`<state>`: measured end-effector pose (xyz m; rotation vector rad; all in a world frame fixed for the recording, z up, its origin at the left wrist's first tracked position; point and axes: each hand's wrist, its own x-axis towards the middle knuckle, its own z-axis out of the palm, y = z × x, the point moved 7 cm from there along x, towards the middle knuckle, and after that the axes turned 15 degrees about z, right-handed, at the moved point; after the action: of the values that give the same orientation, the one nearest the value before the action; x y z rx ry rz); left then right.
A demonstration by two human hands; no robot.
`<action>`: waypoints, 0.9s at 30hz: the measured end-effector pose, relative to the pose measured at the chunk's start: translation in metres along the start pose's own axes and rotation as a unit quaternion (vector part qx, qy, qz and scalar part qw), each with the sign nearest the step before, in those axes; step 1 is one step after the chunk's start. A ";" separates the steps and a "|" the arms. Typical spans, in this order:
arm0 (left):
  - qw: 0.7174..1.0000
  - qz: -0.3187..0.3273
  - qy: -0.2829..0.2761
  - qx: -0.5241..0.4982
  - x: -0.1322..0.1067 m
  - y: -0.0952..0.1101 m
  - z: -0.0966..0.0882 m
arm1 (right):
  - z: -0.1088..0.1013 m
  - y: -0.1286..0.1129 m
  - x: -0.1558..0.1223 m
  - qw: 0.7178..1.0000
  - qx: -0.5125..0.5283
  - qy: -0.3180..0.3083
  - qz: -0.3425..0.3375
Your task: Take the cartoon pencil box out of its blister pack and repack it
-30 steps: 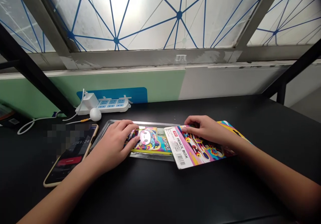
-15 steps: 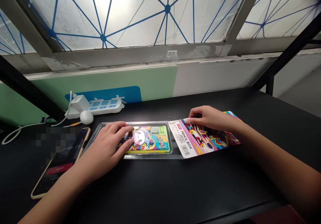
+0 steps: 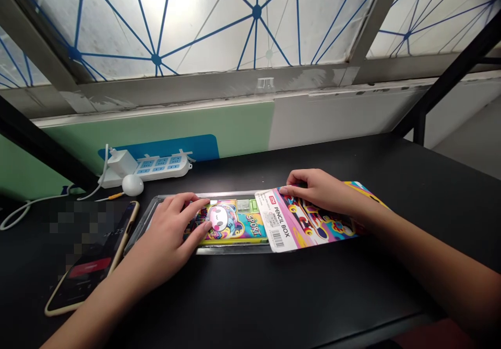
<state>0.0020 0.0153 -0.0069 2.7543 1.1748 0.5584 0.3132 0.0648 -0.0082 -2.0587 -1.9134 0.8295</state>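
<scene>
A colourful pencil box with a cartoon face and the word SPORT lies in a clear plastic tray on the black table. My left hand rests on the box's left end, fingers stretched flat over it. To the right, a printed card marked PENCIL BOX overlaps the tray's right end. My right hand lies on the card, its fingertips pinching the far edge.
A phone with a lit screen lies left of the tray. Behind it are a white power strip with a charger, a white round object and cables. A green and white wall panel and a window run along the table's far edge.
The card has slid left under my right hand and now overlaps the tray's right end more than half a second ago. My left hand stays on the box.
</scene>
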 end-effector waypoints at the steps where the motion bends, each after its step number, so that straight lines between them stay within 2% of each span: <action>1: 1.000 0.000 -0.001 0.002 0.000 0.000 0.000 | 0.001 0.000 0.001 1.000 0.002 -0.005 -0.001; 6: 1.000 0.019 -0.013 0.015 0.000 -0.001 0.000 | -0.002 0.005 0.007 0.999 0.006 -0.030 -0.027; 14: 0.999 0.020 -0.021 0.017 -0.002 -0.004 0.001 | -0.018 0.011 0.011 0.999 -0.034 0.002 -0.005; 19: 1.000 0.011 -0.022 0.012 -0.002 -0.002 0.002 | -0.009 0.002 0.003 0.999 -0.019 0.006 -0.025; 27: 1.000 0.002 -0.013 0.022 0.000 0.002 0.005 | 0.002 0.003 0.003 1.000 -0.019 -0.004 -0.002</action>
<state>0.0050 0.0142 -0.0110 2.7924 1.1893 0.5021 0.3149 0.0671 -0.0125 -2.0756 -1.9513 0.8082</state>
